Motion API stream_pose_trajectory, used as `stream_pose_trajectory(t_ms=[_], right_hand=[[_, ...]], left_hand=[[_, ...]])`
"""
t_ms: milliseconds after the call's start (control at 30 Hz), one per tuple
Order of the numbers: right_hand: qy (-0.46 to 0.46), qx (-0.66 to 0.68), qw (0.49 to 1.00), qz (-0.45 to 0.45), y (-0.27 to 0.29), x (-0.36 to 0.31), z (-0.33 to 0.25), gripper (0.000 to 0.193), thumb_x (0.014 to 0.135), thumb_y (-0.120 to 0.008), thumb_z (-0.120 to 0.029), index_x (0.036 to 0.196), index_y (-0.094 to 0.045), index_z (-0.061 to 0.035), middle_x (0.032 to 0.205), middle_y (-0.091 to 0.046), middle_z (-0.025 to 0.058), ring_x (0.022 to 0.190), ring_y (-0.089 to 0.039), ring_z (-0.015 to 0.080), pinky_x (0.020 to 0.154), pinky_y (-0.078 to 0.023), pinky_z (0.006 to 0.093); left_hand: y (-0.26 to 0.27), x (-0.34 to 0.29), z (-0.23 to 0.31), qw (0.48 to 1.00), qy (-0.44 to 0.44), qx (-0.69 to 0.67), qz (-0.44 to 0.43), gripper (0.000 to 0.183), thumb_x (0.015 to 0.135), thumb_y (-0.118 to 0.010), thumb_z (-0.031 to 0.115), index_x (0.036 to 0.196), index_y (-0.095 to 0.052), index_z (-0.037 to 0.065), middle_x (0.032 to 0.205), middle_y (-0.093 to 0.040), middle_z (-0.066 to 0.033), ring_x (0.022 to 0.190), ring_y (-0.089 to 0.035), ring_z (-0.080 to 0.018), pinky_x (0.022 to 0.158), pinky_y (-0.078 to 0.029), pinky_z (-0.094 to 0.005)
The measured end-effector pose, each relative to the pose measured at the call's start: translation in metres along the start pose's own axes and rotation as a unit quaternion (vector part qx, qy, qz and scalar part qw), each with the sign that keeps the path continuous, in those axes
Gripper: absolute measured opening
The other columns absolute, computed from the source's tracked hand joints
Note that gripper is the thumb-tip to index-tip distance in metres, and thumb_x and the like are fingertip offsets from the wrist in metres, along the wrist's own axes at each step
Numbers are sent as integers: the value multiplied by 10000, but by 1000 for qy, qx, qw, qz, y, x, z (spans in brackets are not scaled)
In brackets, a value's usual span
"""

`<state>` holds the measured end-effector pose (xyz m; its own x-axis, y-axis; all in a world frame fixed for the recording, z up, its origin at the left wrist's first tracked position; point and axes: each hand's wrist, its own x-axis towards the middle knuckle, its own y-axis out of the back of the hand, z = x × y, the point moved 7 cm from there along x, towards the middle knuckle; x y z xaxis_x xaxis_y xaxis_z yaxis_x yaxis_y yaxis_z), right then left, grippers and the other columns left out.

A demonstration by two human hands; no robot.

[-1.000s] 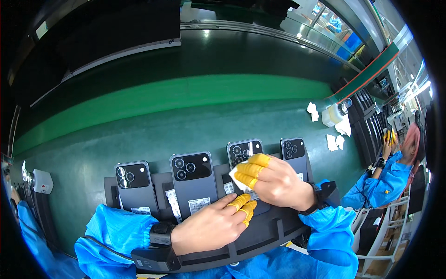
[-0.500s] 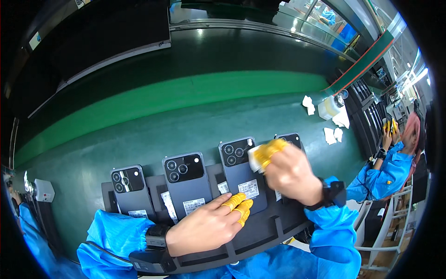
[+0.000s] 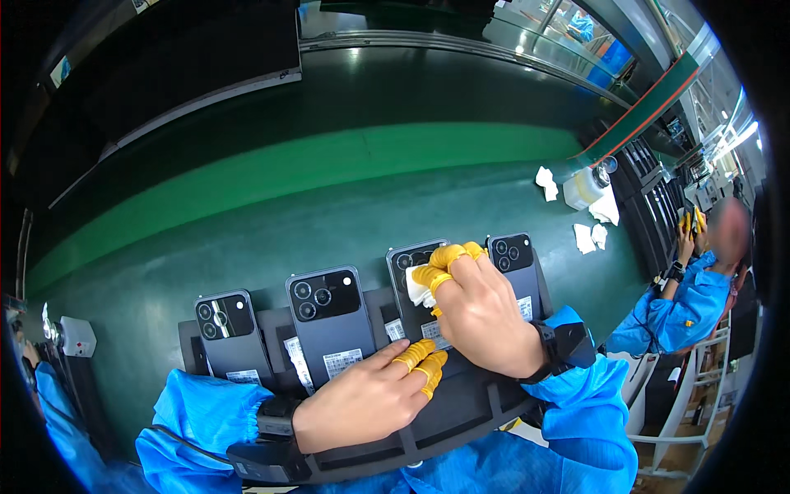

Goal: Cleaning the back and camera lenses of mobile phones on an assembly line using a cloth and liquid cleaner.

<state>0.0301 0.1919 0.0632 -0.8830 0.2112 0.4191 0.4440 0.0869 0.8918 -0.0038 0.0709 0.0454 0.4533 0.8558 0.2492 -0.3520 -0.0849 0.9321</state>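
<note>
Several dark grey-blue smartphones lie back side up in a row on a black slotted tray [image 3: 453, 420]. My left hand [image 3: 358, 407], with yellow finger cots on some fingers, rests flat on the lower end of the third phone [image 3: 405, 319] from the left. In my right hand [image 3: 494, 321], also in yellow finger cots, a folded white wipe [image 3: 418, 288] is pinched against that phone near its camera panel, partly hiding the lenses. To the left are the second phone [image 3: 333, 329] and the first phone [image 3: 226, 354]; at the right is the fourth phone [image 3: 517, 284], partly covered by my right hand.
On the green bench [image 3: 247, 247], a white bottle [image 3: 583, 191] stands at the far right beside crumpled white wipes [image 3: 546, 184]. A small white device [image 3: 79, 337] is at the left edge. To the right, a co-worker in a blue sleeve [image 3: 687, 311] holds a dark object.
My right hand, blurred before, has moved left and down, bringing the wipe onto the third phone's upper part. More of the fourth phone shows. My left hand stays in place.
</note>
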Motion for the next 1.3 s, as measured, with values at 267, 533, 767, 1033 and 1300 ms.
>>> stream_pose_trajectory(t_ms=[267,533,767,1033,1300], right_hand=[[-115,-73,989,-59,50,-18,21,217,616,-648,47,823,-699,2,865,-581,161,814,-604,362,704,-527,438],[-61,-71,996,0,50,-22,21,195,575,-653,71,766,-646,30,818,-551,153,758,-570,360,680,-502,432],[73,-18,997,36,20,-19,7,274,644,-677,-47,908,-699,23,1049,-663,155,973,-643,311,799,-551,371],[10,-172,985,9,64,-39,31,268,556,-684,-21,819,-710,22,807,-603,108,801,-616,293,753,-552,395],[43,-84,993,72,79,-5,-1,385,580,-652,-30,950,-739,32,1041,-689,161,943,-659,347,839,-544,431]], left_hand=[[0,-1,0,1000,13,-2,13,344,784,-651,187,1077,-706,17,983,-662,-58,1000,-665,-206,1086,-468,-423],[1,-2,0,1000,7,5,22,383,791,-649,181,1121,-692,-9,1059,-680,-78,1076,-662,-221,1082,-472,-412],[2,-1,1,1000,7,-5,-8,414,775,-666,186,1142,-682,-6,1053,-678,-81,1101,-658,-228,1088,-465,-412],[-2,-2,1,1000,9,-14,5,296,856,-611,181,1057,-706,-14,1132,-668,-124,1125,-637,-281,1086,-447,-421],[-31,63,18,996,49,73,25,311,833,-582,178,1020,-707,-37,1047,-685,-143,1067,-647,-275,1039,-464,-412]])
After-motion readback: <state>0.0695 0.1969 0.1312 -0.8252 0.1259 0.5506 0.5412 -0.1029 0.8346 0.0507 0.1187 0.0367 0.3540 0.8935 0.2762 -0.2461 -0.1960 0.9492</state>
